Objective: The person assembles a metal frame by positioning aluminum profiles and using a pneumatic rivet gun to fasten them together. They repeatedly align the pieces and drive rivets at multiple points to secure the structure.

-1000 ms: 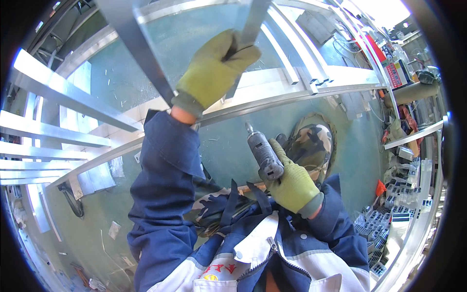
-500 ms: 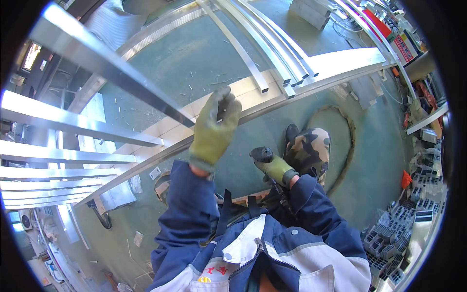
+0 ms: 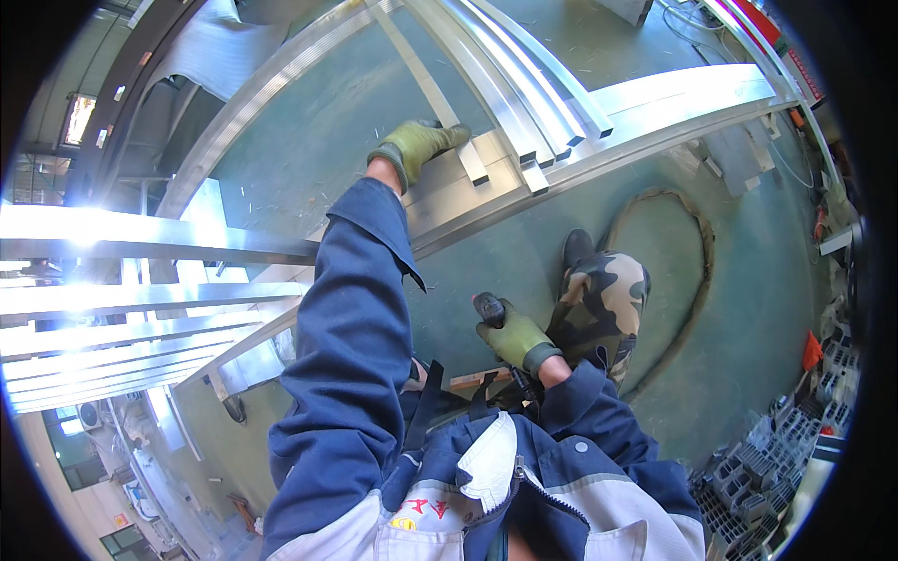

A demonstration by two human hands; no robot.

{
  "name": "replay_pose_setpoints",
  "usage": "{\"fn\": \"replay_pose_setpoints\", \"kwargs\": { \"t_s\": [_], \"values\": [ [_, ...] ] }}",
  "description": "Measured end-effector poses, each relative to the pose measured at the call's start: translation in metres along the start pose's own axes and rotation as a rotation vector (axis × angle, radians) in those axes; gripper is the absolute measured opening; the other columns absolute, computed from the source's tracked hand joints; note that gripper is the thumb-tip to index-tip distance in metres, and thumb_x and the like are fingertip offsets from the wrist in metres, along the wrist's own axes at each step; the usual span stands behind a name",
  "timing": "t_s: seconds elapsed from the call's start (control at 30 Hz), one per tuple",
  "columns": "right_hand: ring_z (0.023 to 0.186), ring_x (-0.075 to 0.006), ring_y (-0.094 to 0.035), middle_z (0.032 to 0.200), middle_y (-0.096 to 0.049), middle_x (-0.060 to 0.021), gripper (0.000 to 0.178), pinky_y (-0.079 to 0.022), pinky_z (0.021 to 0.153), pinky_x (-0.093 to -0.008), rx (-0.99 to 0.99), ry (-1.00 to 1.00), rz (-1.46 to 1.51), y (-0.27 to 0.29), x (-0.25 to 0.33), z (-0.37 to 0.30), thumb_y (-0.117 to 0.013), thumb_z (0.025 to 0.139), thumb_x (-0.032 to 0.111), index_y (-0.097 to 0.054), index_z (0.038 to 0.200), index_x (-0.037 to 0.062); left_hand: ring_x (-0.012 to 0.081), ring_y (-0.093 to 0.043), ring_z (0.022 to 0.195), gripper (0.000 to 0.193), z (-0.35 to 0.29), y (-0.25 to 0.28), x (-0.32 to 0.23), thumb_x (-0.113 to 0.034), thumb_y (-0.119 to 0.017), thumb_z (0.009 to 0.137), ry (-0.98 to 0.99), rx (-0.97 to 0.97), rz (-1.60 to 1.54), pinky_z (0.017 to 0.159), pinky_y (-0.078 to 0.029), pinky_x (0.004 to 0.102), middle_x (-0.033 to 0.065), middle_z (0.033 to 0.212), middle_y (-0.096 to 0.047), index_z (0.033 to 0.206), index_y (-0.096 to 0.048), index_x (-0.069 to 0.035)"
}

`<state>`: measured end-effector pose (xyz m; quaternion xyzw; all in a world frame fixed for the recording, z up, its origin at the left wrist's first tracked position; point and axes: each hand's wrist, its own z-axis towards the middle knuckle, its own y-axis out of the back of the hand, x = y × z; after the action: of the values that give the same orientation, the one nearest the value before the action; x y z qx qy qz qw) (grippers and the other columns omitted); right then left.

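Note:
My left hand (image 3: pixel 416 151), in a yellow-green work glove, reaches forward to a thin metal tube (image 3: pixel 426 79). Its fingers lie across the tube near its end and appear wrapped round it. That tube rests on a flat metal ledge (image 3: pixel 447 198), beside several thicker square metal tubes (image 3: pixel 524 98). Lower down, close to my body, my right hand (image 3: pixel 519 338) wears a matching glove and grips a dark handheld tool (image 3: pixel 488 309) with a rounded black end. The rest of the tool is mostly hidden by the hand and sleeve.
On the left, several bright metal bars (image 3: pixel 140 245) stick out from the frame. A dark hose (image 3: pixel 706 248) curves over the green floor near my camouflage-clad knee (image 3: pixel 603 294). Many cut profile pieces (image 3: pixel 748 477) are piled at lower right, beneath a small orange flag (image 3: pixel 812 351).
My left hand has moved forward from above the ledge onto the thin tube, its arm stretched out. My right hand keeps the tool near my body. The view has shifted slightly.

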<state>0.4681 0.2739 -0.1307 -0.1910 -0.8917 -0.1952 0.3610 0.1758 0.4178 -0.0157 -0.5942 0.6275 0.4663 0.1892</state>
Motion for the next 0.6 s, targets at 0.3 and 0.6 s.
{"fn": "replay_pose_setpoints", "kwargs": {
  "t_s": [0.3, 0.6],
  "values": [
    [0.072, -0.0293, -0.070, 0.091, -0.070, -0.0178, 0.054, -0.055, 0.070, -0.0420, 0.052, -0.025, 0.014, 0.001, 0.007, -0.004, -0.064, 0.091, 0.033, -0.054, 0.135, 0.0034, 0.0142, -0.069, 0.092, 0.036, -0.018, 0.006, 0.021, -0.024, -0.081, 0.093, -0.146, -0.105, -0.341, 0.084, -0.055, 0.0308, 0.0035, 0.103, -0.075, 0.121, -0.073, -0.003],
    [0.065, -0.0263, -0.069, 0.085, -0.070, -0.0166, 0.048, -0.055, 0.066, -0.0397, 0.062, -0.019, 0.079, 0.003, 0.017, -0.015, -0.064, 0.089, 0.031, -0.056, 0.125, -0.0012, 0.0161, -0.070, 0.097, 0.044, -0.098, -0.011, 0.022, 0.002, -0.075, 0.091, -0.461, -0.302, -0.396, 0.091, -0.059, 0.0315, 0.0078, 0.110, -0.073, 0.133, -0.065, 0.000]
  ]
}}
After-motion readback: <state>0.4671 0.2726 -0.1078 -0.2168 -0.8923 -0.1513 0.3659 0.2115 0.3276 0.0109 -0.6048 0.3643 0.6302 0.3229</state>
